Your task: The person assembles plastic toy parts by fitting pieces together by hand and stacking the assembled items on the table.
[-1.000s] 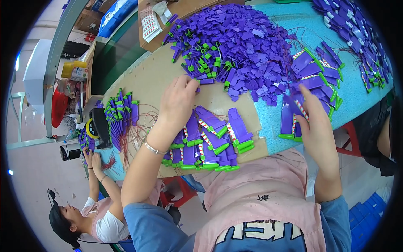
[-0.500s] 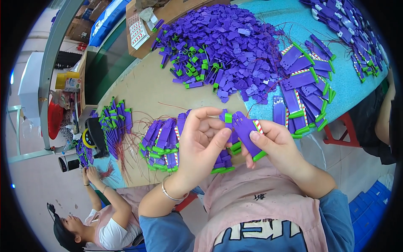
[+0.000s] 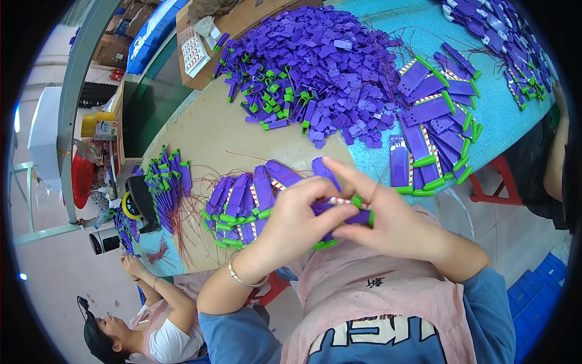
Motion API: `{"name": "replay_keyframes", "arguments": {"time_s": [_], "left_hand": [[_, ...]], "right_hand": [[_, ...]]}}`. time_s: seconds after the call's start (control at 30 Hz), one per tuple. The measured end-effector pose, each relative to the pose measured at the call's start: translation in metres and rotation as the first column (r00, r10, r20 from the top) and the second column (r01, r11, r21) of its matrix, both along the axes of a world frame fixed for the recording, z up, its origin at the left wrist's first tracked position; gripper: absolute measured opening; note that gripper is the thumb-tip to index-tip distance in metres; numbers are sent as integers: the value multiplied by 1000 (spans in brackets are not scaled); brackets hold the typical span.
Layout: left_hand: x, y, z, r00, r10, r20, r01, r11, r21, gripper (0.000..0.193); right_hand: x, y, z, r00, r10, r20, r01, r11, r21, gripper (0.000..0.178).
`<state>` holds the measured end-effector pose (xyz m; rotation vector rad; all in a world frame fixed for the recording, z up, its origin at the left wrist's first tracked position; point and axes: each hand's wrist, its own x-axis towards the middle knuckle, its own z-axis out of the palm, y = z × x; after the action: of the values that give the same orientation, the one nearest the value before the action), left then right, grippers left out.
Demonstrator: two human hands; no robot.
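In front of my chest, both hands meet on a flat purple plastic part point(image 3: 359, 216) with a green end and a red-and-white striped edge. My left hand point(image 3: 298, 212) pinches its left side between thumb and bent fingers. From the right, my right hand point(image 3: 394, 221) grips it with the thumb below, while its index finger reaches up and left. Fingers cover much of the part, so its exact outline is hidden. Just beyond my left hand lies a row of similar purple parts point(image 3: 241, 193) with green ends and striped strips, thin red wires trailing from them.
A large heap of loose purple pieces point(image 3: 327, 60) covers the table's far middle, with green-ended ones at its left. Finished-looking striped parts point(image 3: 433, 136) fan out on the blue surface point(image 3: 503, 136) at right. A co-worker's hands point(image 3: 134, 267) work at lower left. A red stool point(image 3: 497, 182) stands right.
My left hand has moved right and closed on the purple part. My right hand has turned the part from upright to lying nearly sideways between both hands.
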<state>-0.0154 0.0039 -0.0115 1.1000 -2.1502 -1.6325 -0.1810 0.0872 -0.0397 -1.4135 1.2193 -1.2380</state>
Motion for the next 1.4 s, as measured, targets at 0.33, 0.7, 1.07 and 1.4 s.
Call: {"name": "replay_keyframes", "arguments": {"time_s": [0.33,0.7,1.07,1.4], "left_hand": [[3,-63,-3,869,239,-434,-144,960,241,22],[-13,-81,-35,975,1,221,153,717,-680,20],[-8,-7,15,981,-191,-37,126,767,-629,24],[-10,0,-7,993,-46,-109,-20,843,-537,17]], "right_hand": [[-14,7,-15,998,-20,-55,22,999,31,38],[-19,10,-8,985,68,161,-111,954,277,17],[0,-1,-6,968,-89,235,20,960,279,11],[-3,0,-2,993,-91,-74,99,989,111,11]]}}
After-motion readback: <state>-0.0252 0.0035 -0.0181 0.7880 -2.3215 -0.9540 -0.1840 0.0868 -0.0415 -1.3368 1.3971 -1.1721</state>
